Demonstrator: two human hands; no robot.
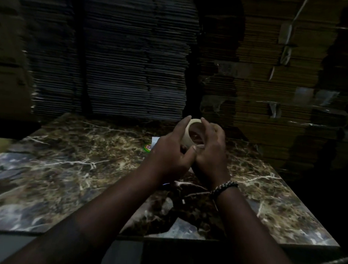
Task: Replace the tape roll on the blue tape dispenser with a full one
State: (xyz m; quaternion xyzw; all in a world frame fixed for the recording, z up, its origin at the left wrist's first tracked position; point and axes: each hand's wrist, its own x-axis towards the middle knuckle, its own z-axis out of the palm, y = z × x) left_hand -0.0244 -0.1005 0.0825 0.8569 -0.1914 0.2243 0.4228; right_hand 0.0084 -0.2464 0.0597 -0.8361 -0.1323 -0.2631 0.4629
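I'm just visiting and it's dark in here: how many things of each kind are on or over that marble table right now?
Hands: 2, the left hand and the right hand
Tape rolls: 1, the tape roll, held between both hands
Wrist bracelets: 1, the bracelet on the right wrist
Printed packets: 1, the packet, mostly hidden behind the left hand
Total: 5

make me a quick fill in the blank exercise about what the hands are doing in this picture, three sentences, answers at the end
1. Both hands, left and right, hold a ring-shaped ____ between them.
2. A beaded bracelet sits on the ____ wrist.
3. The hands are above a tabletop with a ____ pattern.

Answers: tape roll; right; marble
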